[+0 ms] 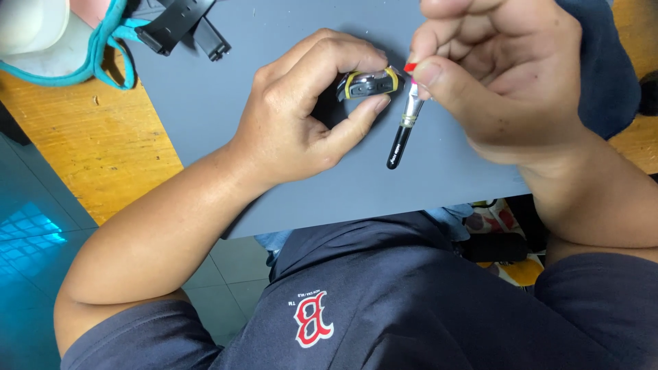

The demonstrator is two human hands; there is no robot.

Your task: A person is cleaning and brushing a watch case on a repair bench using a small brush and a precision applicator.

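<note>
My left hand (308, 113) pinches a small silver and black watch body (369, 83) with yellow edges between thumb and fingers, just above a grey mat (205, 96). My right hand (497, 72) grips a thin tool (404, 133) with a black handle, a metal collar and a red tip. The tool's upper end sits right beside the watch body. Its black handle points down toward me over the mat.
The grey mat lies on a wooden table (96, 144). Two black watch strap pieces (184, 24) rest at the mat's far left. A white and teal object (62, 41) sits at the table's top left corner. Tiled floor (34, 226) shows on the left.
</note>
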